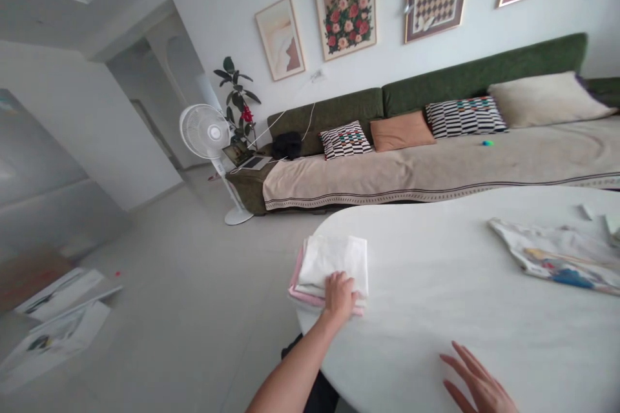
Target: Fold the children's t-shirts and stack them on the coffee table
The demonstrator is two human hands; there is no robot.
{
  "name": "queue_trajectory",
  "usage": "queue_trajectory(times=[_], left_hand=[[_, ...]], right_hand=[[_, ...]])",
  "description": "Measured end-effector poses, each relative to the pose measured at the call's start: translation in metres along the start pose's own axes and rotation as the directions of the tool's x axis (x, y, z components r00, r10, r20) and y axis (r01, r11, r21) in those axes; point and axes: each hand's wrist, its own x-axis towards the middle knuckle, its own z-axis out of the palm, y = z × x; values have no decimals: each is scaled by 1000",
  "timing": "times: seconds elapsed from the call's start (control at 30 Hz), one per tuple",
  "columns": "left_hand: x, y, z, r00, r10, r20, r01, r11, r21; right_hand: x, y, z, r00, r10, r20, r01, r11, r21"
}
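My left hand [340, 297] rests on a folded white cloth [334, 257], at its near edge, with the fingers slightly bent and apart on top. That cloth lies uppermost on a small stack, and a folded pink cloth [310, 299] shows beneath it. The stack sits at the left rim of the white table [421, 284]. Lower right, my right hand [477, 381] hovers over or near the tabletop, fingers spread and nothing in them. Across the table at the right lies a white garment [557, 258] with a coloured print, spread out flat.
Behind the table stands a green sofa [334, 106] with a beige cover and several cushions. A white standing fan [208, 132], a laptop [254, 160] and a potted plant [237, 93] are at its left end. White boxes [62, 329] lie on the floor at far left.
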Motion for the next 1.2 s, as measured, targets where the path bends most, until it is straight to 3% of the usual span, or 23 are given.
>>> queue_trajectory(times=[0.1,0.23,0.33,0.43,0.5,0.57,0.6,0.67,0.73,0.8,0.87,0.97,1.03,1.1,1.2], left_hand=[[5,3,-2,998,-57,9,56,993,99],[9,6,-11,988,-132,-82,136,990,38],[19,5,-30,966,-184,-183,179,983,-44],[26,15,-62,926,-201,-319,167,977,-132],[25,31,-88,872,-159,-464,37,964,-262],[22,54,-111,812,-98,-576,-198,882,-429],[21,65,-119,800,-76,-595,-310,798,-517],[22,86,-123,840,-64,-538,-407,581,-705],[27,99,-108,921,-87,-380,-317,402,-859],[31,104,-74,978,-120,-170,-111,387,-915],[28,102,-31,987,-158,-13,63,467,-882],[9,99,29,982,-181,51,142,535,-833],[-7,101,54,994,-109,16,78,599,-797],[-14,108,65,994,98,-53,-107,706,-700],[-4,131,68,919,395,-11,-357,817,-452]], right_hand=[[-6,-6,-14,998,-65,-17,65,998,-24],[-17,-19,-39,998,-65,-3,64,997,-46],[-18,-34,-61,1000,-17,-7,17,999,-29],[-2,-51,-85,999,51,-14,-50,997,56],[20,-66,-102,993,118,20,-119,979,165],[48,-81,-120,977,201,68,-212,924,319],[63,-87,-130,964,249,91,-264,872,412],[90,-96,-147,921,360,147,-370,697,614],[109,-94,-159,872,441,213,-428,477,767],[118,-82,-164,843,478,247,-441,352,825],[115,-60,-163,825,516,231,-488,443,752],[98,-20,-159,772,615,162,-611,646,457],[81,2,-159,732,671,116,-668,675,315],[60,16,-161,706,702,95,-700,673,239],[27,18,-159,680,725,108,-733,665,145]])
